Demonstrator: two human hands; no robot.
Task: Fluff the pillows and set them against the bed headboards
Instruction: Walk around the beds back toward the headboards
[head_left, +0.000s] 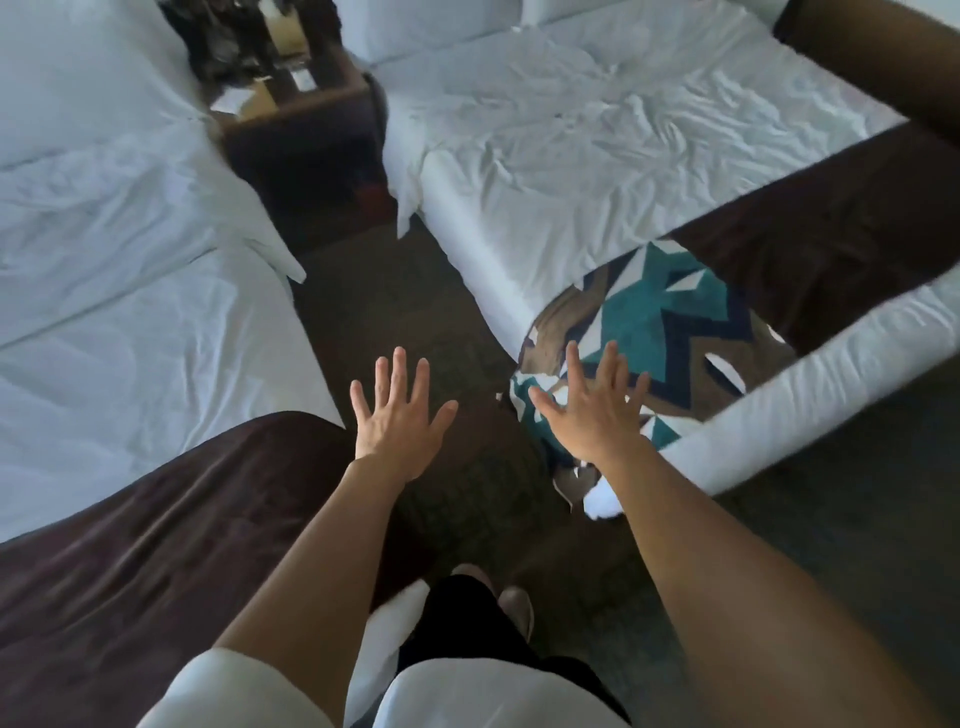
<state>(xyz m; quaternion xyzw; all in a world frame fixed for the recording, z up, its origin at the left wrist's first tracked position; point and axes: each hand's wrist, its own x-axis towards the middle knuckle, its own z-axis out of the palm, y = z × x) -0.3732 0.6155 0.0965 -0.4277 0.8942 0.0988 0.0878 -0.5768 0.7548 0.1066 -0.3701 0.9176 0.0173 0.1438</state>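
I stand in the aisle between two white beds. My left hand (400, 415) is held out over the dark carpet, fingers spread, holding nothing. My right hand (595, 410) is also spread and empty, in front of the patterned teal, brown and white throw (660, 322) at the foot of the right bed (571, 135). White pillows (426, 26) stand at the head of the right bed. A large white pillow (67, 78) lies at the head of the left bed (114, 322). Neither hand touches a pillow.
A dark wooden nightstand (306, 124) with papers and dark objects stands between the bed heads. Brown bed runners cross the foot of the left bed (156, 530) and the right bed (831, 249). The carpeted aisle (395, 291) runs toward the nightstand.
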